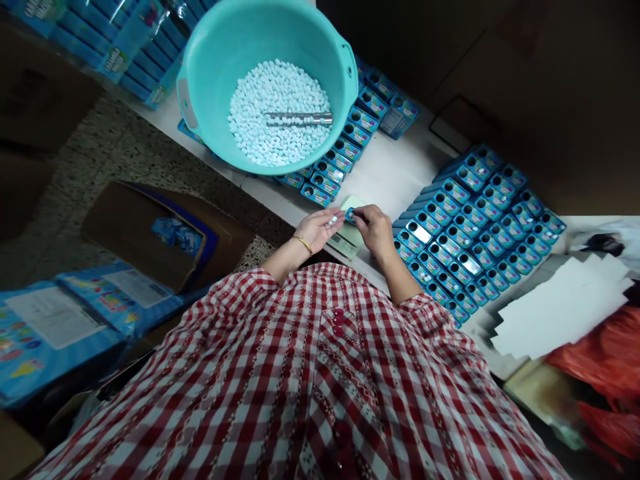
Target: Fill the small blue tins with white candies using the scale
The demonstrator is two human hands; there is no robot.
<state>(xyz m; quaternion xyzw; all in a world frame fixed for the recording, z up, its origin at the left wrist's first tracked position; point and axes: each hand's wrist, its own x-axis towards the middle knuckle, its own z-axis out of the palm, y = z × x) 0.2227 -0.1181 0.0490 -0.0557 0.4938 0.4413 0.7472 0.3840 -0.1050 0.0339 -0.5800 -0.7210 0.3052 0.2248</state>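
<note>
Near the centre of the frame, a small blue box (349,215) sits at the fingertips of the right hand (375,230), whose thumb and fingers pinch it at its right side; the exact contact is too small to make out. The left hand (317,230) lies palm up just left of the box, fingers spread and pointing toward it, with a few white pellets (333,220) resting near the fingers. Beneath both hands is a pale green object (346,243), partly covered, near the front edge of the white table (395,163), which slants down from upper left to lower right. Above the hands, a strip of white tabletop runs up and to the right, bounded on its left by rows of blue boxes (345,150) and the turquoise basin (280,30), and on its right by a larger block of blue boxes (465,233). That block's left edge stands just beside the right hand, leaving little room there; the strip above is wider.
</note>
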